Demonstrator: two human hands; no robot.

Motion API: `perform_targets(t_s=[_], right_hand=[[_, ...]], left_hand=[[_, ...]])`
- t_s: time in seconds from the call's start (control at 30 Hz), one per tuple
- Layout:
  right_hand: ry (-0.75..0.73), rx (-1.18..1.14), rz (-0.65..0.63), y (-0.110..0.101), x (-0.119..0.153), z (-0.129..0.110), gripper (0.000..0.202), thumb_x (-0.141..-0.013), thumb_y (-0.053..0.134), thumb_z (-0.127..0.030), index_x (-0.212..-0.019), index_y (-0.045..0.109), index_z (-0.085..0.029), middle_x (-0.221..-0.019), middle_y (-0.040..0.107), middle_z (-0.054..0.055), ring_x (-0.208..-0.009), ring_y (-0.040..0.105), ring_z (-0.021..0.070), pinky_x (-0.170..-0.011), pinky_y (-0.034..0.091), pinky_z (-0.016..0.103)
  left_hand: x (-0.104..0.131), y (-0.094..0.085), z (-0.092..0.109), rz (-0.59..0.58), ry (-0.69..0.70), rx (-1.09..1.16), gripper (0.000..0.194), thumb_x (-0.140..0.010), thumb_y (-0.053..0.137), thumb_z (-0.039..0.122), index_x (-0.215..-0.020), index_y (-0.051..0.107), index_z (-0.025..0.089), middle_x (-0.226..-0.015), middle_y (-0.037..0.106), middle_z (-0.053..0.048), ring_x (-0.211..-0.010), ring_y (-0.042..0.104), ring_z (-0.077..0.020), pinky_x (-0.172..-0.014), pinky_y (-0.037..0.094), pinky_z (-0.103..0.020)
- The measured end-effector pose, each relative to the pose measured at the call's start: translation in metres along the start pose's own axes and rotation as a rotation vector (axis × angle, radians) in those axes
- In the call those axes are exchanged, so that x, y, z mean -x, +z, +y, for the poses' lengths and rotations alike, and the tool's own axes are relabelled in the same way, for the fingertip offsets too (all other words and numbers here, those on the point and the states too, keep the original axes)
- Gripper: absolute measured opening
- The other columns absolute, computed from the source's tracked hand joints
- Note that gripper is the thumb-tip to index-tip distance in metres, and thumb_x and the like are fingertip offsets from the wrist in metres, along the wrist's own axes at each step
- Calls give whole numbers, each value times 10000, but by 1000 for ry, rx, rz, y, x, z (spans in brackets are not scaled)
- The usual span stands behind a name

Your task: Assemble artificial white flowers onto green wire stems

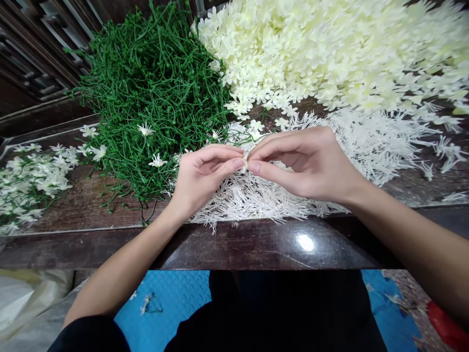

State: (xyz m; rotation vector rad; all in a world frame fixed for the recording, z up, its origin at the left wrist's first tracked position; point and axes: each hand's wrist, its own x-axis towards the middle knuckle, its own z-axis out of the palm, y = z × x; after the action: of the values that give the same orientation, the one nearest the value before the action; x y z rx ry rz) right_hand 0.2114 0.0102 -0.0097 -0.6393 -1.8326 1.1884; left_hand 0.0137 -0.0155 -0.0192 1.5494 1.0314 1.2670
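My left hand (201, 173) and my right hand (311, 166) meet fingertip to fingertip, each in a pinch. Between them is a small white artificial flower piece (245, 165), mostly covered by the fingers. Thin green stems show just behind the fingertips. Under and around both hands lies a heap of white spiky plastic stamens (377, 142). Left of my left hand rises a tangled pile of green plastic stems (154, 93), with a few white flowers resting on it. Beyond my right hand spreads a large mound of cream artificial petals (311, 54).
Assembled white flowers on stems (40, 173) lie at the left of the dark wooden bench (256, 244). Carved dark woodwork (47, 44) stands behind it at the upper left. Blue matting (172, 305) covers the floor, with a dropped flower on it. Something red (449, 325) sits lower right.
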Motion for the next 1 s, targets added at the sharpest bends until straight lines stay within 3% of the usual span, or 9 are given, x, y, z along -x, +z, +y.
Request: perform_targets(t_s=[0.23, 0.47, 0.6, 0.8, 0.9, 1.0], right_hand=[[18, 32, -4, 1, 0, 0, 49, -787, 754, -197, -762, 763, -237, -801, 743, 31, -753, 681, 201, -685, 567, 347], [56, 63, -13, 1, 1, -3, 105, -775, 726, -199, -694, 709, -263, -745, 715, 7, -737, 671, 201, -705, 589, 367], [90, 101, 44, 0, 0, -4, 96, -777, 723, -199, -693, 717, -243, -759, 731, 16, -710, 678, 198, -701, 602, 360], [63, 114, 13, -2, -1, -6, 72, -794, 757, -274, -725, 755, -258, -796, 756, 10, -739, 696, 203, -677, 600, 347], [32, 114, 7, -2, -1, -5, 68, -806, 744, -247, -743, 766, -256, -799, 756, 15, -735, 694, 200, -665, 588, 341], [18, 119, 5, -3, -1, -4, 83, -814, 726, -207, -754, 770, -245, -807, 756, 25, -739, 694, 202, -664, 577, 340]], left_hand=[[-1, 0, 2, -27, 2, -20, 42, -783, 795, 201, -817, 773, 195, -897, 779, -29, -863, 722, -129, -824, 601, -264], [2, 3, 3, -18, -44, -60, 175, -803, 783, 329, -817, 721, 165, -950, 763, -66, -873, 715, -151, -795, 608, -286], [3, 5, 6, 58, 42, -143, 228, -783, 801, 336, -834, 663, 163, -988, 735, -64, -938, 708, -156, -845, 608, -295], [6, 5, 5, 13, 122, -237, 279, -744, 823, 378, -800, 643, 172, -985, 704, -66, -955, 685, -171, -816, 627, -290], [8, 5, 2, 18, 158, -291, 209, -810, 769, 323, -910, 660, 176, -992, 698, -59, -940, 685, -162, -814, 630, -278], [8, 3, 1, 15, 279, -425, 209, -857, 714, 262, -1039, 650, 182, -1042, 704, -65, -952, 687, -164, -818, 629, -280]])
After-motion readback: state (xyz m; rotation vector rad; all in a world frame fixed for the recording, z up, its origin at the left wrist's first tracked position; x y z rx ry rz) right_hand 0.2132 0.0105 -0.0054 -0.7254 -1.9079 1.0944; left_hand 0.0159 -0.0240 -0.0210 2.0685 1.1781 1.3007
